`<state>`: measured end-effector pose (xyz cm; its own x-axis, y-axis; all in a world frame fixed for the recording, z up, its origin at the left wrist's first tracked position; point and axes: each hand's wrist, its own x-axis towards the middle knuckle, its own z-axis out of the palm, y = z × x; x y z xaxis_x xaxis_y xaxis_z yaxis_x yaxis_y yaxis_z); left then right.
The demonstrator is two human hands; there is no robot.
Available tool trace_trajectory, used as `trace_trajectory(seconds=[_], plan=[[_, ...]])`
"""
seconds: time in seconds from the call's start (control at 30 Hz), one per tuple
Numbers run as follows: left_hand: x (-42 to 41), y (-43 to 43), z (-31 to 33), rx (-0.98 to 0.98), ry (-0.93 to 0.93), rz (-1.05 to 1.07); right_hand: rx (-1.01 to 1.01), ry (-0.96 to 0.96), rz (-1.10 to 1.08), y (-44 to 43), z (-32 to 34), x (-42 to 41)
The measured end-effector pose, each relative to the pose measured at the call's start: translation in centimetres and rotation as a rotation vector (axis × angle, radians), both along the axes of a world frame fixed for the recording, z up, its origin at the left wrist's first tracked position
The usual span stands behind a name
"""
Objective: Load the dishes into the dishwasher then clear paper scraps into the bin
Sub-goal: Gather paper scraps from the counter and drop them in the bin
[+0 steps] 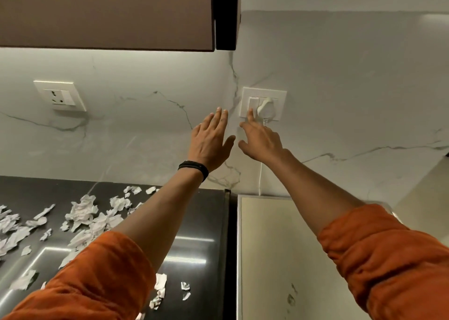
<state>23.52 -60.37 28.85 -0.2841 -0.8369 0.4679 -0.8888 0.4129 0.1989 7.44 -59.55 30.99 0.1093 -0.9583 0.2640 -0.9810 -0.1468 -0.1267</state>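
right hand [261, 141]: reaches up to the wall plate, forefinger straight with its tip on the switch [253, 104], other fingers loosely spread, gripping nothing; it looks set to press the rocker.
left hand [210, 141]: open, fingers straight and together, held up near the marble wall just left of the plate; holds nothing, probably raised for balance.
plug [265, 108]: white, seated in the socket beside the switch; its cord [260, 178] drops behind the pale unit [279, 246], likely the appliance being powered.
paper scraps [82, 212]: strewn over the dark counter [206, 222] at lower left, untouched, well apart from both hands.
dishes, bin: not in view.
stage: my guess is powering the dishwasher; scrap clearing not yet begun.
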Motion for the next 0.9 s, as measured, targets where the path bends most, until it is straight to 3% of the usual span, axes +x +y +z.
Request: trace_trajectory(seconds=[0.53,0.9], plan=[[-1.3,6.2,-0.9,-0.037,0.043,-0.147,-0.002,-0.001,-0.052,8.1,0.5,0.6],[-1.1,20.0,-4.6,0.031,0.033,-0.129,0.061,-0.061,-0.057,22.9,-3.6,-1.2]])
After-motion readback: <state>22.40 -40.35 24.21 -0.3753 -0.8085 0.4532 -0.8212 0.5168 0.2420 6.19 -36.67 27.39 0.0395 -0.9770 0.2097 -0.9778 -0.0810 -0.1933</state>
